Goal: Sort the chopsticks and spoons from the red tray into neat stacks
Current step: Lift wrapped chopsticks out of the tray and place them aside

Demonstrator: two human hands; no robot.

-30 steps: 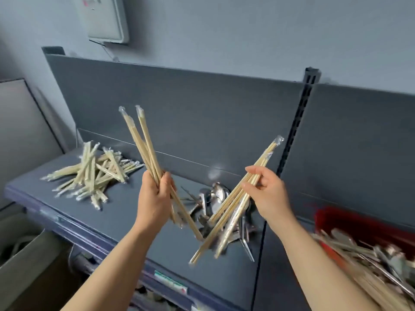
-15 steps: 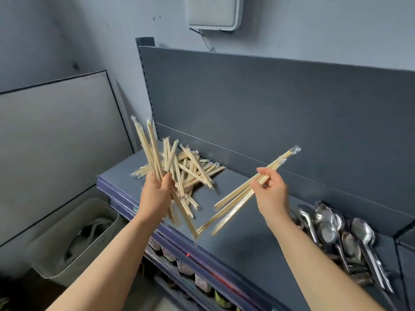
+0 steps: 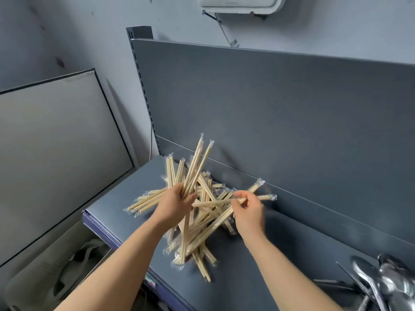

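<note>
Chopsticks in clear wrappers make up a loose, criss-crossed heap (image 3: pixel 148 201) on the grey shelf (image 3: pixel 280 261), directly under and between both hands. The left hand (image 3: pixel 174 206) is curled round a small bundle of wrapped chopsticks (image 3: pixel 195 167) that stands nearly upright, its tips fanning above the knuckles. The right hand (image 3: pixel 249 209), just beside it, pinches a couple more wrapped pairs (image 3: pixel 256 187) between fingers and thumb; these slant across the heap, and their far ends poke out past the fingers toward the shelf's back panel (image 3: pixel 269 120). Metal spoons (image 3: pixel 388 286) lie in their own pile well off to the right of the right hand, apart from the chopsticks. The red tray is not in view, so how much remains in it cannot be told. Judging by this, the separating is well under way, since each kind has its own place and a good many chopsticks are already across. The neat part is not done: the heap points every way, and both handfuls have yet to be laid down and squared up.
</note>
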